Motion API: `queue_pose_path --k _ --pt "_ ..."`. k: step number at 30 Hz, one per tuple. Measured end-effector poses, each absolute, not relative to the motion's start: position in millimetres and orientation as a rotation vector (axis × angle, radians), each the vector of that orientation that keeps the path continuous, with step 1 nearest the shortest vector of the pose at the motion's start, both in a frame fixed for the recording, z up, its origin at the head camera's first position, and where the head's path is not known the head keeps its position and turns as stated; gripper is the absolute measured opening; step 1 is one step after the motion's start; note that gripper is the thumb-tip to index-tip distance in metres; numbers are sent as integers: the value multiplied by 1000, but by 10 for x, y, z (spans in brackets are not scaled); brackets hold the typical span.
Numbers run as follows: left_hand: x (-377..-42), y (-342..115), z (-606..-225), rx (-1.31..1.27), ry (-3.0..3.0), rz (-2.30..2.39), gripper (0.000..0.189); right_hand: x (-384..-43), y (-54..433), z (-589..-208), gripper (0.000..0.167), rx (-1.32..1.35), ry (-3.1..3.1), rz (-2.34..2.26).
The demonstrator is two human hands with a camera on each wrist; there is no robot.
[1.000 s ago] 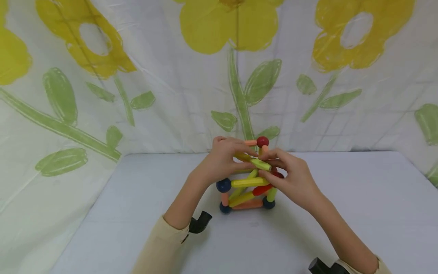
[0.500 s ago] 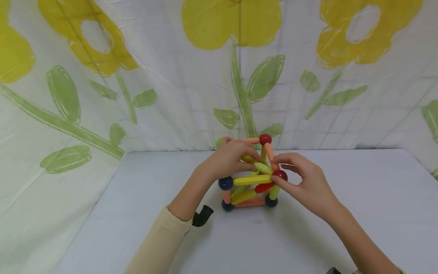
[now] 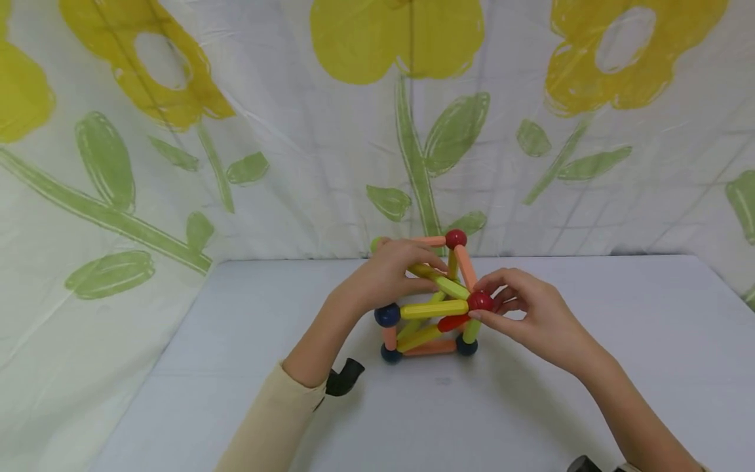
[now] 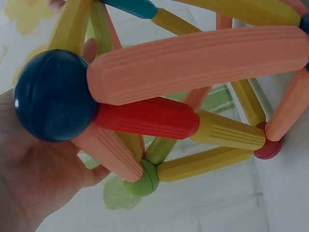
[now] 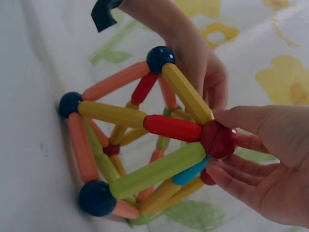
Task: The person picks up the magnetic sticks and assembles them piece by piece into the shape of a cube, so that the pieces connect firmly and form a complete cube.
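A cube-like frame of ball joints and coloured rods stands on the table. My right hand pinches the red ball at the frame's upper front right corner. Across the top, my left hand holds a yellow and lime diagonal rod between thumb and fingers. The lime end of that rod meets the red ball. A yellow rod runs from this ball to a blue ball at the upper front left. My left palm is partly hidden behind a blue ball in the left wrist view.
Blue balls sit at the lower front corners of the frame. Another red ball tops the back right corner, close to the flower-painted curtain. Dark wrist cameras are strapped by both sleeves.
My right hand has moved from the diagonal rod's end to the red ball, now pinched. The rod's lime end has come down against that ball. My left hand stays on the rod.
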State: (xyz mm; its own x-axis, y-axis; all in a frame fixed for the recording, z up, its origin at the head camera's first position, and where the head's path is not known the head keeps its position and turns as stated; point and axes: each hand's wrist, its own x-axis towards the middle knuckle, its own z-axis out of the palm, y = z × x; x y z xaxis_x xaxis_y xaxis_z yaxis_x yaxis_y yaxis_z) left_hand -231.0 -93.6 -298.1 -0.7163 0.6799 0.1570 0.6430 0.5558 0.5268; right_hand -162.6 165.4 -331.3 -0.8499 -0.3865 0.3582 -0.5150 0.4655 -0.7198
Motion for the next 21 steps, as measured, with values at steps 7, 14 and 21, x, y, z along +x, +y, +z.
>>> queue_pose_path --k 7,14,21 --pt "-2132 -1158 -3108 915 2863 1339 30 -1609 1653 -3317 29 761 -2605 1365" --pt "-1972 -1359 -3304 502 2793 1899 35 -1560 1635 -3347 28 765 -2588 1370" --pt "-1840 -1544 -3426 351 2802 1889 35 -1551 1679 -3380 28 770 -2578 1334"
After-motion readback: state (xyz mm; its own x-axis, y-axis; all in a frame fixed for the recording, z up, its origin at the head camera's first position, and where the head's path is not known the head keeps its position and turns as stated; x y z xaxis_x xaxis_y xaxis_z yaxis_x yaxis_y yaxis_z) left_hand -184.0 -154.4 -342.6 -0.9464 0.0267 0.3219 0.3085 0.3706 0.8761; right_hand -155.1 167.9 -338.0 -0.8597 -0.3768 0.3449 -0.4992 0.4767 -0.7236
